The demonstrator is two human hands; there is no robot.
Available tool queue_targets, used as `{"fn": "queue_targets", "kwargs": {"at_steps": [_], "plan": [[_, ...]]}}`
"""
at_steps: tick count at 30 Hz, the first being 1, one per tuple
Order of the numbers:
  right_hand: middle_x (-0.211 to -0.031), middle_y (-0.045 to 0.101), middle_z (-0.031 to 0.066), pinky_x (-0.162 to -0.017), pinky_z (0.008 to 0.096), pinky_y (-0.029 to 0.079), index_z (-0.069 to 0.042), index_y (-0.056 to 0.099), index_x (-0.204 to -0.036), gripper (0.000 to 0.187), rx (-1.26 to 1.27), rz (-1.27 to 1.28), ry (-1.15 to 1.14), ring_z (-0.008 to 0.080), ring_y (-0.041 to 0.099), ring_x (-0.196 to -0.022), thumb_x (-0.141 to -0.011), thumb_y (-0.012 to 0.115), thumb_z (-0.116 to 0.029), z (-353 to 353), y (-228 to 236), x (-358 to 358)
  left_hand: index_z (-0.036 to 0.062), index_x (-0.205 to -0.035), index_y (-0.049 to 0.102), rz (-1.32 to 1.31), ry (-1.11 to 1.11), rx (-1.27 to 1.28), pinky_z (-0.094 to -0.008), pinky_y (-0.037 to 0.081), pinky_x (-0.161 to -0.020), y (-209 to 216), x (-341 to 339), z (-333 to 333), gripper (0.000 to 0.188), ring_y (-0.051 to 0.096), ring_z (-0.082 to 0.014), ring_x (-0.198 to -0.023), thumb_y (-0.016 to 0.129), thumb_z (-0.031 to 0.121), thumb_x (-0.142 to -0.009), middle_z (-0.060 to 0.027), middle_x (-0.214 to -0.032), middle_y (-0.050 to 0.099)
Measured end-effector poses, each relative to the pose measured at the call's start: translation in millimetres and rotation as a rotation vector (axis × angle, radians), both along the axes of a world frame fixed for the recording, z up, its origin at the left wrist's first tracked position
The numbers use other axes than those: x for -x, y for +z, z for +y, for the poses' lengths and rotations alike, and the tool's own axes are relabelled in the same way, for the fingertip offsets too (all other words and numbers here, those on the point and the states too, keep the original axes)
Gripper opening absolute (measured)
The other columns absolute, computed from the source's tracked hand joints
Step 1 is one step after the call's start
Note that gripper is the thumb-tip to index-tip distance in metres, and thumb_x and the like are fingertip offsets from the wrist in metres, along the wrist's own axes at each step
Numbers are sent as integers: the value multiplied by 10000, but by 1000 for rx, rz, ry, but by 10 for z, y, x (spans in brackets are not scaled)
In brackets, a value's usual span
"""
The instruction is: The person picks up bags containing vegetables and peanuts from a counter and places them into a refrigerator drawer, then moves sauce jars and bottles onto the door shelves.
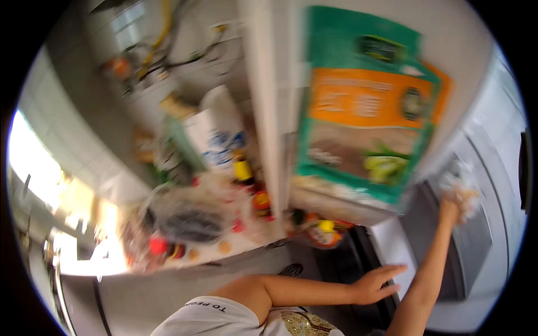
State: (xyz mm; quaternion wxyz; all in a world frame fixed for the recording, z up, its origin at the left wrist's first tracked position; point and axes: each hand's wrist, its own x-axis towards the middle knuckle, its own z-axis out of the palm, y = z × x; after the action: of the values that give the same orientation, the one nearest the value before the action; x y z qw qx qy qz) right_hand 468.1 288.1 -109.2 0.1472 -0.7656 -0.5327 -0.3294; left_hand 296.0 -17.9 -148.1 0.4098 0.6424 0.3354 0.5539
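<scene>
My right hand (457, 203) is stretched out at the right, against a grey recessed panel (424, 207). Its fingers are closed on a crumpled, see-through plastic bag (459, 178), blurred by motion. My left hand (376, 285) is held low in front of me, its fingers apart and nothing in it. It is nearest to a white flat surface (394, 241) with a dark edge. Above the hands, a large green and orange food package (358, 140) stands upright close to the camera.
At the left, a cluttered counter (224, 251) carries a plastic bag with dark contents (188, 215), a red-capped bottle (165, 246), a yellow-labelled bottle (242, 169) and a white bag (216, 131). A pale upright edge (266, 112) divides it from the package. Cables (193, 55) hang on the tiled wall.
</scene>
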Motion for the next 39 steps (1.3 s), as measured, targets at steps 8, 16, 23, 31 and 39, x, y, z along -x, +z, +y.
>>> {"fn": "queue_targets", "kwargs": {"at_steps": [8,16,23,31,39], "plan": [[-1475,307,135,-888,661,341,-240,446,-1367,527,-341,36,614,416,337,-1289,-883,582,-400,-1553,-636,976,35,-1222,539,96,282,356,-353,506,-846,-601,1352,-1448,380,628,-270,-1016,568,265,-921,-154,-1089,643],[-1368,346,225,-1100,486,221,39,467,-1243,501,-83,647,862,391,291,-1320,-823,640,-171,-3452,-1347,1716,51,-1088,638,92,667,634,-289,516,-777,-994,2462,-2800,274,639,-133,-898,623,243,-893,-76,-1019,679],[-1290,439,219,-1023,447,317,16,459,-1249,525,-160,749,1058,378,410,-1204,-760,636,-61,-4627,-880,2821,-50,-1117,573,-193,595,601,-281,500,-795,-910,3335,-3743,273,628,-162,-883,615,94,-889,-130,-989,667],[-1111,566,217,-820,388,510,22,509,-1157,400,155,903,1767,319,597,-974,-770,612,25,-6383,-1208,4514,-17,-1149,569,-74,792,520,-264,482,-828,-887,4252,-4710,267,617,-143,-952,591,55,-893,-94,-1063,645],[-1119,589,145,-847,368,492,-35,610,-1096,332,879,809,2105,313,595,-992,-767,652,-22,-7345,-1297,5524,1,-1201,540,544,1497,222,-381,434,-932,-905,4676,-5635,437,550,-308,-1108,659,76,-788,-199,-1194,565]]}}
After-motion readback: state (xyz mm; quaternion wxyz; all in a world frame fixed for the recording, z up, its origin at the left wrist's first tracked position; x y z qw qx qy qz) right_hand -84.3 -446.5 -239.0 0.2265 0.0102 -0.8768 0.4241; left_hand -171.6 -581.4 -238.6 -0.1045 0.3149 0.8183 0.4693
